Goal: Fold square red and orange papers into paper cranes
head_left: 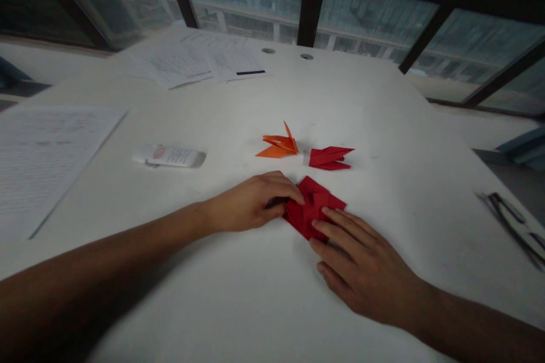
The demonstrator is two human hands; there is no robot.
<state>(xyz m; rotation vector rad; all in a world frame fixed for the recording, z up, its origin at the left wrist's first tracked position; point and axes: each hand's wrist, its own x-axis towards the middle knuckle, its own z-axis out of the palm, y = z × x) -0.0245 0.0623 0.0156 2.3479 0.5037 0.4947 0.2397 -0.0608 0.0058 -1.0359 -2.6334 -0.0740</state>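
The red folded paper [312, 197] lies on the white worktop [238, 306], midway between its left and right sides, beneath both hands. The right hand [366, 266] reaches in with fingers extended, their tips resting on the paper's near right part and covering it. The left hand [255, 198] curls at the paper's left corner, a gap showing between thumb and forefinger; whether the tips pinch the sheet, I cannot tell. Creases under the fingers are hidden.

Just beyond, toward the far edge, a smaller red folded piece [331, 157] and an orange folded piece [279, 147] lie end to end, blocking the way straight ahead. A white tube [170, 155] lies to their left, its print blurred. Farther left, a printed sheet [46, 153] is cut off by the view. Loose papers [187, 59] overlap near the far left corner, their text unreadable. Glasses [513, 221] sit by the right edge, partly out of view.

Bare surface runs from the smaller red piece toward the right edge, and nearer, between the forearms. The near edge is out of view; dark window frames [313, 5] stand behind the far edge.
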